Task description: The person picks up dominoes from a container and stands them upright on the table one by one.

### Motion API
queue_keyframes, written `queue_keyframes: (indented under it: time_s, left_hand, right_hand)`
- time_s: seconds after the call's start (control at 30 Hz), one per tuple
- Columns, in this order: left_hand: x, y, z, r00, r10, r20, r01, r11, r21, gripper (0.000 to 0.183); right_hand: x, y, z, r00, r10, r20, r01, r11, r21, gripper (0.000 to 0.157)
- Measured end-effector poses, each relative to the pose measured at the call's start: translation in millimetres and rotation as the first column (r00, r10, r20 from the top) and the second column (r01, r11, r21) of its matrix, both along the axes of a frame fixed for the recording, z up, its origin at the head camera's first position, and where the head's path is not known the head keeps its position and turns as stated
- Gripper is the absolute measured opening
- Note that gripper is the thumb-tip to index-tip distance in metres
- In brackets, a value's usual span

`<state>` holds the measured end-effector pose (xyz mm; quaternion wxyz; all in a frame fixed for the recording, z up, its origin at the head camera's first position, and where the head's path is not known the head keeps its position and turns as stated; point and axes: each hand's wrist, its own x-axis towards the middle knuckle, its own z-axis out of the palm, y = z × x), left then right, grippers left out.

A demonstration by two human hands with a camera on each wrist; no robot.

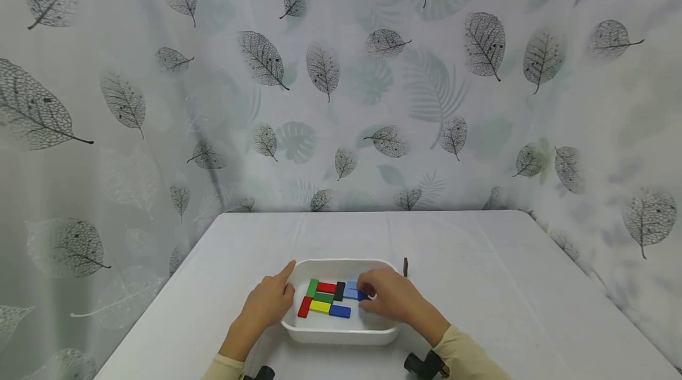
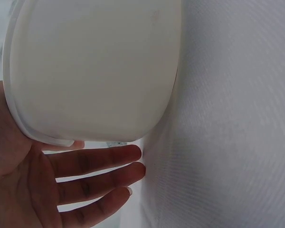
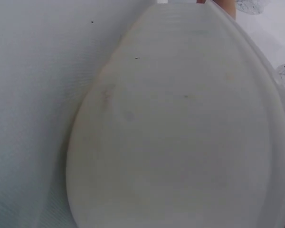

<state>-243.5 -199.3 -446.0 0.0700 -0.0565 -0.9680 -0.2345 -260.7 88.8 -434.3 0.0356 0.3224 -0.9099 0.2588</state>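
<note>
A white tray (image 1: 341, 337) holds several small flat domino-like blocks, among them a yellow block (image 1: 319, 307), a black block (image 1: 339, 291), a red block (image 1: 304, 307) and a light blue block (image 1: 350, 293). At the tray's left rim rests my left hand (image 1: 268, 303), index finger pointing forward; the left wrist view shows its other fingers stretched out beside the tray's outer wall. Over the right part of the tray, my right hand (image 1: 391, 294) pinches a dark blue block (image 1: 362, 296) with curled fingers and thumb, beside the light blue ones. Those fingers partly cover it.
The tray stands on a table with a white cloth (image 1: 479, 285). Just beyond its right rear corner is a small dark upright object (image 1: 405, 267). A leaf-patterned curtain (image 1: 341, 102) hangs behind the table and along both sides.
</note>
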Motion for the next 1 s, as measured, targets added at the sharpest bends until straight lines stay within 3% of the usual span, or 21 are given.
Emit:
queue_keyframes:
  time_s: [0.37, 0.77, 1.0]
  left_hand:
    - [0.4, 1, 5.8, 1.0, 0.002, 0.011, -0.002, 1.0, 0.015, 0.055]
    - [1.3, 0, 3.0, 0.999, 0.013, 0.03, -0.013, 1.0, 0.006, 0.055]
    - [0.8, 0, 2.0, 1.0, 0.009, 0.02, -0.01, 1.0, 0.01, 0.056]
  right_hand:
    - [-3.2, 5, 9.8, 1.0, 0.002, 0.018, -0.001, 0.998, -0.065, 0.019]
    - [-2.2, 7, 11.3, 0.999, -0.001, 0.041, 0.006, 0.994, -0.109, 0.015]
    - [-2.7, 10, 10.4, 1.0, -0.022, 0.002, 0.022, 0.992, -0.126, 0.015]
